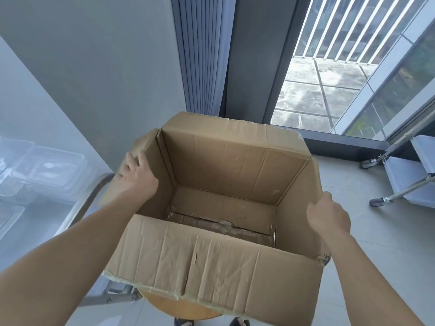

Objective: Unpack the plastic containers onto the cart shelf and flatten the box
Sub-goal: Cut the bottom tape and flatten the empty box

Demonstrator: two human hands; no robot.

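1. Containers, the clear plastic containers (47, 165), sit stacked at far left on the cart shelf (44, 234). We judge the unpacking done.
2. Our left hand (135, 175) reaches forward on a straight forearm to the left flap of the box (223, 161). Its fingers lie close together and curl over the flap's outer face. Their tips are hidden behind the card.
3. In the centre, the cardboard box is open between our two hands. We see nothing inside it but its own bottom flaps. It stands at full shape with its top flaps spread outward, so we judge that the flattening is yet to do. A round wooden stool (179, 307) shows under its near edge. We cannot tell whether the box rests on it.
4. Our right hand (329, 217) grips the edge of the right flap. The fingers are curled round the outside and the thumb is set against the card, pinching it.
5. At far right, a second wheeled cart (404, 182) stands on the floor, well apart from the box.
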